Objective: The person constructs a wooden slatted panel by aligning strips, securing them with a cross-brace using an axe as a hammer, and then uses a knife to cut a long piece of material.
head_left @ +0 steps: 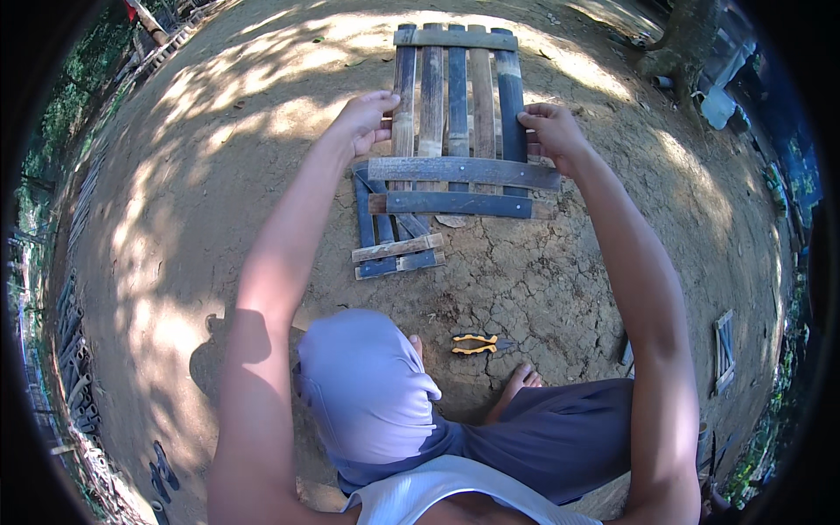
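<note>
A panel of weathered bamboo slats (pixel 455 96), grey and blue, lies on bare cracked earth in front of me, held together by crosswise slats. My left hand (pixel 366 119) grips the panel's left edge slat. My right hand (pixel 549 131) grips its right edge slat, just above a wide cross slat (pixel 464 171). A smaller slat piece (pixel 395 238) pokes out from under the panel toward me. Yellow-handled pliers (pixel 474 344) lie on the ground near my bare foot (pixel 518 385).
I squat on sun-dappled dirt, knees in pale and dark shorts. A tree trunk (pixel 687 39) stands at the far right. Another slat frame (pixel 724 350) lies at the right. Stacked bamboo poles (pixel 74 367) line the left edge, with sandals (pixel 162 472) nearby.
</note>
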